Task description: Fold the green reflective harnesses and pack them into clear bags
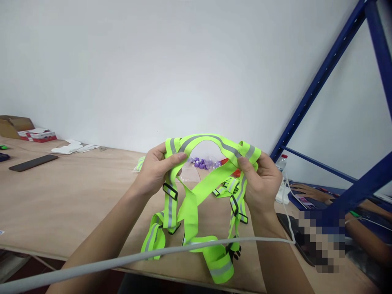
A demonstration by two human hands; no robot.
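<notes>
A neon yellow-green harness of straps (191,204) with grey reflective stripes and black buckles is held up above the wooden table. My left hand (157,169) pinches its upper left part between thumb and fingers. On the other side, my right hand (261,177) grips the upper right part the same way. Between the hands the top strap arches in a curve. The lower straps hang down in loops, with a black clip near the bottom right. Behind it, another neon strap bundle (231,185) lies on the table.
A white cable (147,256) crosses in front. Behind the harness are purple items (200,163) in clear plastic. A black flat object (33,162), papers (69,147) and boxes (38,134) lie left. At right stand a bottle (281,162), a blue frame (318,77) and another person's hand (309,192).
</notes>
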